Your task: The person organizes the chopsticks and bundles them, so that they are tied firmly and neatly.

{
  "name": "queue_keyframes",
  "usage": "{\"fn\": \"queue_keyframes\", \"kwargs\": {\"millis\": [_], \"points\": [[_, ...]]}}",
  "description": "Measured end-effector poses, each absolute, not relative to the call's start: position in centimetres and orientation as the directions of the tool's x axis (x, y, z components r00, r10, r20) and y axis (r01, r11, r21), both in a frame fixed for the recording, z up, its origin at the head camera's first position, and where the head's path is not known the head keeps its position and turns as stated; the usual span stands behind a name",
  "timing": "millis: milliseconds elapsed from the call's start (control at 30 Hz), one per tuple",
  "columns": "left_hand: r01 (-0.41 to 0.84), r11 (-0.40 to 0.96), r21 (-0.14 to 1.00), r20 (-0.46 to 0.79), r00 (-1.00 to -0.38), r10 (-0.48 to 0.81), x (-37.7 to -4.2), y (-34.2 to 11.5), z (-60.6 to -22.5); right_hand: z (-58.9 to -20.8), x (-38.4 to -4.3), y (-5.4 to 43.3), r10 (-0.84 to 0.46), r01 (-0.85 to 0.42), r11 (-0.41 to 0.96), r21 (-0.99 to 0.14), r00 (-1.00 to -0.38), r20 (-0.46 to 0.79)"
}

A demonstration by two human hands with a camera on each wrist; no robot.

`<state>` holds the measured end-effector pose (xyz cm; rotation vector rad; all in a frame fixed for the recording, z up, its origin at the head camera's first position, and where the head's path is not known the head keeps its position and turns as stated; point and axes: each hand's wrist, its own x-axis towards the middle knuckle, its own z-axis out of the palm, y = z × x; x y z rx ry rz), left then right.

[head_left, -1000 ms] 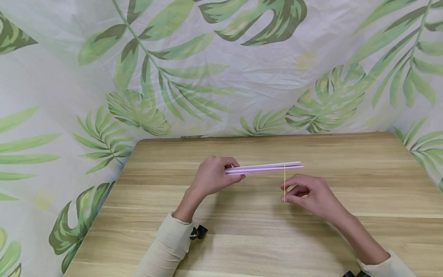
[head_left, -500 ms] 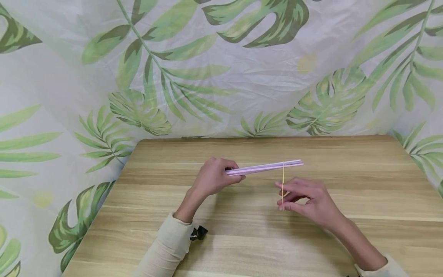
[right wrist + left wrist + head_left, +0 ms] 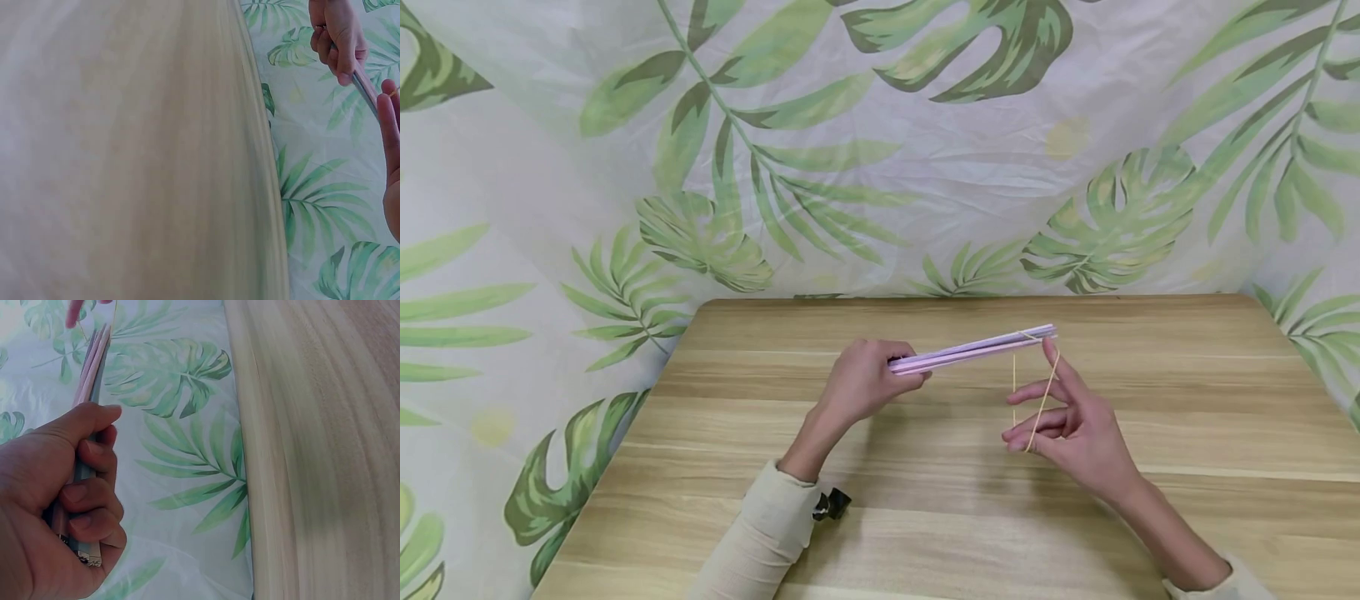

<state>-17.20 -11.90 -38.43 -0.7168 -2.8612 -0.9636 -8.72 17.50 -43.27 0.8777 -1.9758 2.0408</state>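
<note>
My left hand (image 3: 861, 379) grips a bundle of pink and bluish-lavender chopsticks (image 3: 962, 351), pointing rightward and slightly up above the table. In the left wrist view, curled fingers wrap the chopsticks (image 3: 94, 365) near their patterned, shiny ends. A thin yellow rubber band (image 3: 1043, 400) crosses the bundle by its far ends and hangs down in a stretched loop. My right hand (image 3: 1093, 433) holds that loop, index finger extended up to the chopstick ends, thumb and other fingers bent lower in the band. The right wrist view shows only part of the right hand (image 3: 390, 137).
Below both hands lies a wood-grain table (image 3: 925, 533). Behind it hangs a pale cloth (image 3: 925, 167) printed with green leaves. A small black device (image 3: 831, 504) sits at the left cuff.
My right index finger has risen to the chopstick ends, opening the rubber band into a wider loop. The chopsticks' far ends have tilted up a little; the left hand has barely moved.
</note>
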Motion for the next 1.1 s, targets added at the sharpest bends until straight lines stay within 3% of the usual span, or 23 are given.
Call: {"fn": "queue_keyframes", "kwargs": {"millis": [200,467,633,933,1100], "points": [[0.439,0.692,0.574,0.249,-0.898,0.363,-17.0,-11.5,-38.2,-43.0,-8.4,17.7,-0.239,-0.344,-0.163,-0.925,-0.896,0.375],[0.538,0.671,0.511,0.365,-0.842,0.398,-17.2,-11.6,-38.4,-42.6,-8.9,18.2,-0.176,-0.224,-0.115,-0.968,-0.954,0.242],[0.606,0.621,0.497,0.390,-0.795,0.464,-17.4,-12.0,-38.6,-42.5,-9.3,18.7,-0.094,-0.220,-0.165,-0.961,-0.967,0.238],[0.693,0.563,0.450,0.420,-0.720,0.552,-17.8,-12.5,-38.7,-42.5,-9.8,19.3,-0.101,-0.288,-0.345,-0.893,-0.935,0.340],[0.720,0.559,0.410,0.414,-0.694,0.589,-17.8,-12.2,-38.9,-42.5,-9.6,19.2,-0.078,-0.299,-0.322,-0.898,-0.937,0.340]]}}
